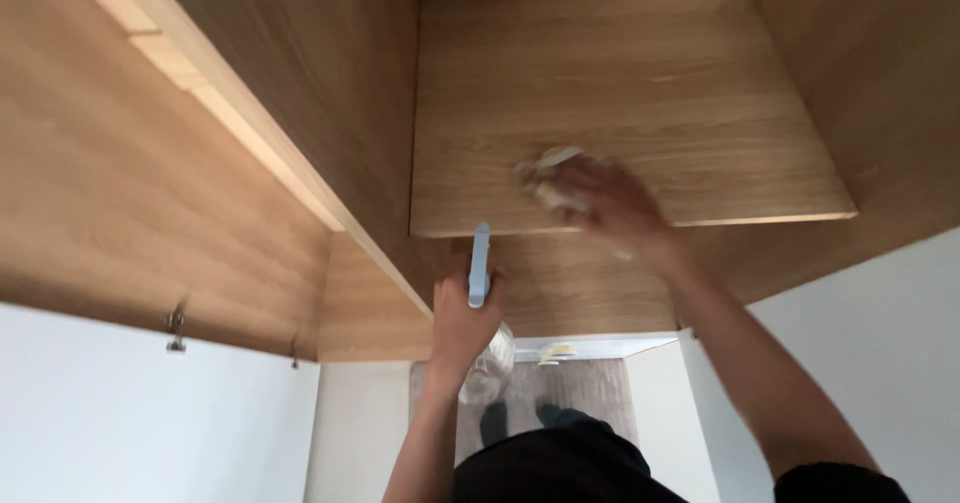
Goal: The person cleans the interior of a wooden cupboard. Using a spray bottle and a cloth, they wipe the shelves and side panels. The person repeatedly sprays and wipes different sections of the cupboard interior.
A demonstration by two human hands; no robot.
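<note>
right hand [605,203] grips cloth [545,178], pressed on shelf [700,93] | left hand [462,318] grips spray bottle [481,263]

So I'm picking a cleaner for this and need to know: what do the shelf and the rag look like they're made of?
The shelf looks like oak-toned wood or a wood-look laminate: straight printed-looking grain, matte, thin pale front edge. Which one I can't tell. The rag under the right hand looks like soft crumpled cloth or paper, pale and blurred.
</note>
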